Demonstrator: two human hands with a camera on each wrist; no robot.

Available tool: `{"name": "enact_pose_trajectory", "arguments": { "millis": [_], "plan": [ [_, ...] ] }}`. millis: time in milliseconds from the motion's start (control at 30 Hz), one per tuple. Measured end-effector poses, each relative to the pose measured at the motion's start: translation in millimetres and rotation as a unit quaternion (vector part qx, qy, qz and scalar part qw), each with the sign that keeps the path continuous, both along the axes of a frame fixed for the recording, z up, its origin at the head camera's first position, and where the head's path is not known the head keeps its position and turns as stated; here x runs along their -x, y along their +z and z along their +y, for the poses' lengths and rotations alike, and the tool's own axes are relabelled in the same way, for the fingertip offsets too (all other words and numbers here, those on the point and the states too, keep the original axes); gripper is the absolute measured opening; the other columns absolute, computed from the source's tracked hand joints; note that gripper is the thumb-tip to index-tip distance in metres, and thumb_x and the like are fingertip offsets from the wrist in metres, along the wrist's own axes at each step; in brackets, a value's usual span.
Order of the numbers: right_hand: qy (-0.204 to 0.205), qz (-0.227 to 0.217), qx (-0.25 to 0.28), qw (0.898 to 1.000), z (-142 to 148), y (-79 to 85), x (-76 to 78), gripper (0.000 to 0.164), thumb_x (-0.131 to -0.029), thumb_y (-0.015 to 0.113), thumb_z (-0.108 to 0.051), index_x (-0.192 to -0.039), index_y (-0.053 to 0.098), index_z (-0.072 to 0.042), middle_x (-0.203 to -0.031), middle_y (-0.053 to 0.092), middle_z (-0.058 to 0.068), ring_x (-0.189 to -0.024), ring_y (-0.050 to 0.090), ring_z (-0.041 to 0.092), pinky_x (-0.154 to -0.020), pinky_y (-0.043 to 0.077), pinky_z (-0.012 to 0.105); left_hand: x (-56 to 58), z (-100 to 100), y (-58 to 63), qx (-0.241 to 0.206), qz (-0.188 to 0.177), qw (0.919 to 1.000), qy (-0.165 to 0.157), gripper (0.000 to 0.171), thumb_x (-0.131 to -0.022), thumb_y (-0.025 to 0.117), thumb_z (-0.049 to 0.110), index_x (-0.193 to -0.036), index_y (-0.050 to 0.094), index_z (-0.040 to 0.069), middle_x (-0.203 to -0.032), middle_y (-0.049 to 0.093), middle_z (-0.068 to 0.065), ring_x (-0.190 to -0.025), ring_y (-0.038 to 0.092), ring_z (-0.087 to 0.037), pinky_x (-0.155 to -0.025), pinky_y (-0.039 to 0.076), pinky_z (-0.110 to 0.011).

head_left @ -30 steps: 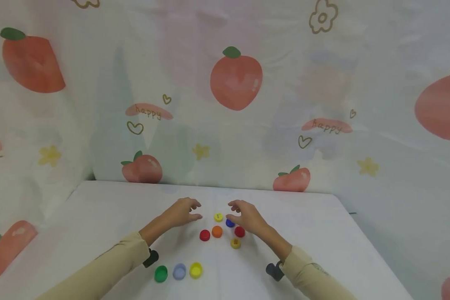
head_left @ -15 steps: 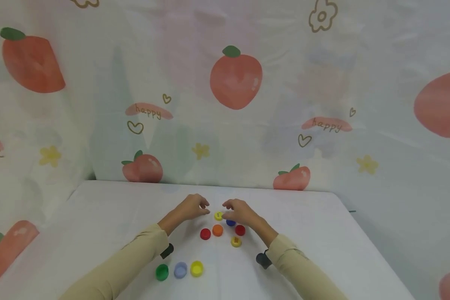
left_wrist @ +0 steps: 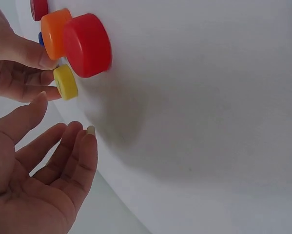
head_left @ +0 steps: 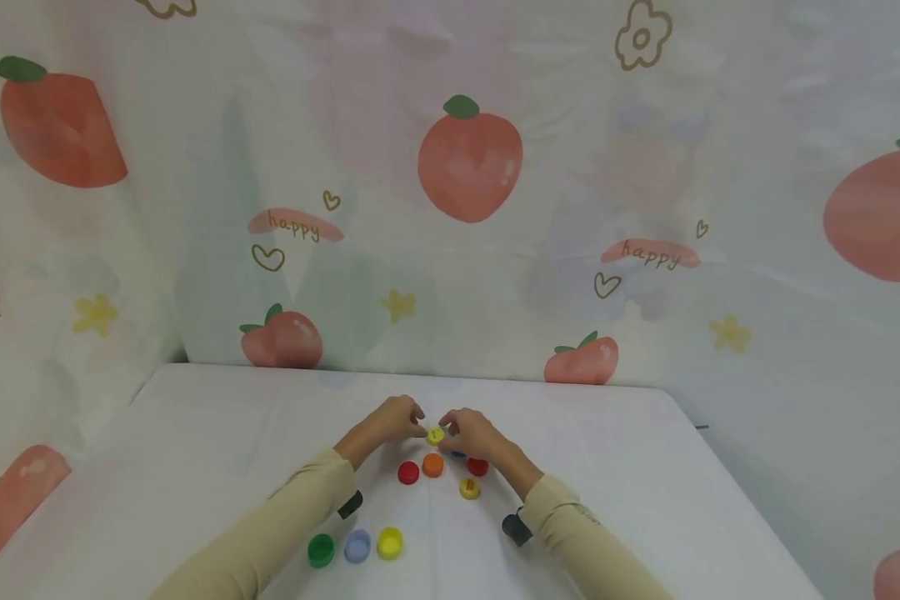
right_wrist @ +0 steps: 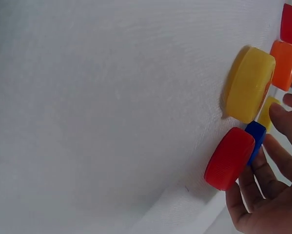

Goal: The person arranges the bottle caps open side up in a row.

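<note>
A small yellow bottle cap (head_left: pixel 435 437) with a dark mark on top lies on the white table between the two hands. From the left, my left hand (head_left: pixel 397 418) reaches toward it, its fingers loosely bent and apart from the cap in the left wrist view. My right hand (head_left: pixel 476 435) is at the cap's other side, thumb and fingers spread, fingertips right at its edge. Under the right hand sits a blue cap (right_wrist: pixel 255 140), mostly hidden in the head view. An orange cap (head_left: pixel 432 465) and a red cap (head_left: pixel 408 472) lie just nearer.
Another red cap (head_left: pixel 477 467) and a darker yellow cap (head_left: pixel 469 489) lie below the right hand. Closer to the person, a green cap (head_left: pixel 321 550), a light blue cap (head_left: pixel 357 546) and a bright yellow cap (head_left: pixel 390 543) stand hollow side up. A printed curtain hangs behind the table (head_left: pixel 615 467).
My left hand has moved right, close to the yellow cap. The right hand has shifted left toward the same cap, narrowing the gap between the hands. The caps have stayed in place.
</note>
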State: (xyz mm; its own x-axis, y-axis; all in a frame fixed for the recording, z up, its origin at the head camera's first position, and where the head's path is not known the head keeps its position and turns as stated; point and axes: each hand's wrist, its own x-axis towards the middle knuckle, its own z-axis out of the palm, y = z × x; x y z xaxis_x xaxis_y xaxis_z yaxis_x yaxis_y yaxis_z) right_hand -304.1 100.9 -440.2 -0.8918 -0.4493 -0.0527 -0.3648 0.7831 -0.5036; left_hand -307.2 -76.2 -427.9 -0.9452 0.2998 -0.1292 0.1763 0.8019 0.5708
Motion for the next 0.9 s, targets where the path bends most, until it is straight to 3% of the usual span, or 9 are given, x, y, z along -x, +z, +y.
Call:
{"name": "enact_pose_trajectory", "arguments": {
  "millis": [267,467,700,900],
  "plan": [
    [0.006,0.012,-0.037,0.999,-4.5,-1.1,1.6,0.032,-0.081,0.075,-0.018,-0.109,0.065,-0.006,-0.094,0.060,0.005,-0.085,0.056,0.019,-0.076,0.051,0.034,0.5,10.2,-3.5,0.016,-0.032,0.9993,0.015,0.028,-0.082,0.072,0.013,-0.105,0.065,-0.001,-0.085,0.061,-0.007,-0.077,0.057,-0.018,-0.074,0.051,-0.032],
    [0.017,0.058,-0.063,0.996,-6.7,1.8,-1.7,0.029,-0.080,0.076,-0.020,-0.103,0.066,-0.006,-0.088,0.060,0.004,-0.078,0.054,0.016,-0.070,0.049,0.031,4.4,13.9,-2.7,0.036,-0.028,0.9990,-0.003,0.025,-0.083,0.072,0.012,-0.104,0.067,-0.001,-0.087,0.064,-0.007,-0.078,0.058,-0.018,-0.077,0.051,-0.033],
    [0.018,0.071,-0.059,0.996,-8.0,2.7,-1.7,0.029,-0.081,0.075,-0.022,-0.102,0.066,-0.005,-0.088,0.061,0.005,-0.076,0.053,0.017,-0.071,0.048,0.034,3.7,14.7,-3.6,0.029,-0.036,0.9989,-0.006,0.025,-0.084,0.071,0.013,-0.105,0.067,0.000,-0.089,0.065,-0.008,-0.080,0.059,-0.019,-0.078,0.051,-0.034],
    [0.021,0.121,-0.087,0.989,-7.1,2.8,1.6,0.030,-0.080,0.075,-0.028,-0.102,0.068,-0.009,-0.087,0.063,0.002,-0.080,0.056,0.018,-0.073,0.045,0.039,1.5,10.7,-0.5,0.020,-0.007,0.9996,-0.019,0.027,-0.087,0.067,0.016,-0.109,0.066,0.000,-0.095,0.065,-0.010,-0.083,0.060,-0.020,-0.074,0.051,-0.032]
  ]
}}
